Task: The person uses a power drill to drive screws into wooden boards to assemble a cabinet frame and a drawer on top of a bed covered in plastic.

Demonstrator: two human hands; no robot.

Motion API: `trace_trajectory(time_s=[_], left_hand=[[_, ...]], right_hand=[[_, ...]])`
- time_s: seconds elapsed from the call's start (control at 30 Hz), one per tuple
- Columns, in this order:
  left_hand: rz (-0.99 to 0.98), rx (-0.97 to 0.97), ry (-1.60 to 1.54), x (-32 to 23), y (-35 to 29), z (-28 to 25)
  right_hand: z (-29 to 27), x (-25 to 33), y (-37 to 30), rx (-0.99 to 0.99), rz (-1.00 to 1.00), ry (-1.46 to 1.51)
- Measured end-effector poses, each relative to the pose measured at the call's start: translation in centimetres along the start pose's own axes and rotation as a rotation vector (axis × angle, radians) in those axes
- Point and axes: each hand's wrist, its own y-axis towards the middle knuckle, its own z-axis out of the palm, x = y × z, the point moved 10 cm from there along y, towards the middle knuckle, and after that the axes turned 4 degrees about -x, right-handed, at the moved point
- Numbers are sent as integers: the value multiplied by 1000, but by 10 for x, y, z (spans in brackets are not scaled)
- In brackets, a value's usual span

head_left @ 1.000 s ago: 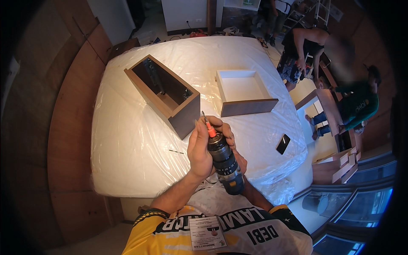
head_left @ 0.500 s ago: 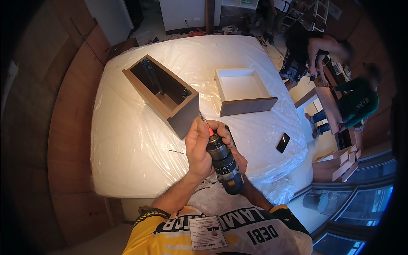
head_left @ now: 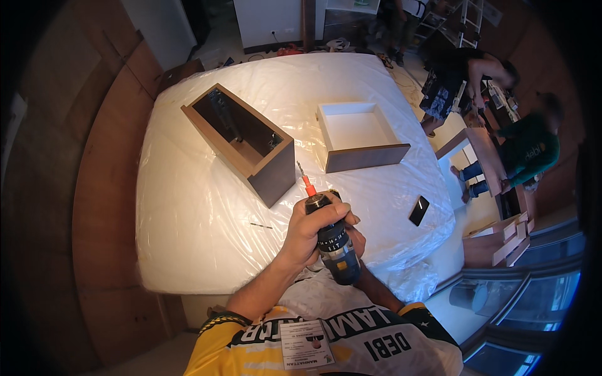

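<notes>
I hold a dark cordless drill [head_left: 335,247] over the near edge of a plastic-wrapped mattress [head_left: 188,207]. My left hand [head_left: 310,229] is wrapped around its chuck end, just behind the orange bit holder [head_left: 308,185]. Beneath the drill body sits my right hand [head_left: 359,241], mostly hidden, gripping it from the far side. The bit points up and away toward a dark brown open cabinet box [head_left: 241,141] lying on the mattress. A white-lined drawer [head_left: 360,135] with a brown front rests to the right of that box.
A black phone [head_left: 419,210] lies near the mattress's right edge, and a small screw [head_left: 261,225] lies left of my hands. Two other people [head_left: 495,106] work at a table on the right beside stacked wooden parts [head_left: 511,241]. Brown panels line the left wall.
The drill and both hands stay in nearly the same place; my left hand has shifted slightly on the chuck. The person at the far right has bent further over.
</notes>
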Motion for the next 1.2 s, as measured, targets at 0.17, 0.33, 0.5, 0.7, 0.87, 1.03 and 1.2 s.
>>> trace_trajectory(time_s=[0.17, 0.33, 0.5, 0.7, 0.87, 1.03, 1.2], left_hand=[[42, -154, 193, -5, 0, -12], [-1, -243, 97, 6, 8, -53], [-201, -347, -75, 41, 9, -80], [-247, -445, 40, 65, -2, -122], [-148, -439, 32, 54, -4, -110], [-241, -456, 73, 55, 13, -107], [65, -711, 525, 25, 9, -163]], right_hand=[[6, -3, -1, 34, -68, -207], [9, -1, 17, 160, -164, -250], [18, -29, -6, 230, 4, -152], [28, -44, -38, 335, 105, -181], [34, -43, -35, 386, 67, -247], [31, -74, -47, 321, 297, -86], [21, -129, -82, 230, 650, 111]])
